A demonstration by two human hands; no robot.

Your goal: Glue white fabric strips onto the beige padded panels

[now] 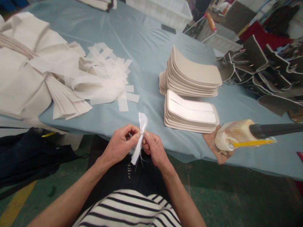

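Note:
A bundle of thin white strips [136, 154], cinched at its middle by a narrow white tie, stands between my two hands over the table's front edge. My left hand [123, 140] pinches it at the tie from one side, thumb against fingers. From the other side my right hand [153, 145] pinches at the same spot, its fingers curled. Loose threads hang below the bundle. Beyond my hands lies a heap of white translucent strips [101, 85]. To the right are two stacks of beige panels, a rear stack [194, 71] and a front stack [191, 110] topped with a white piece.
A glue-stained pot [234, 135] with a black handle and yellow stick sits on a brown scrap at right. Beige fabric pieces [21, 69] cover the left. Dark bag parts [258, 69], a white crate [163, 11] and a black bar [168, 29] lie farther back.

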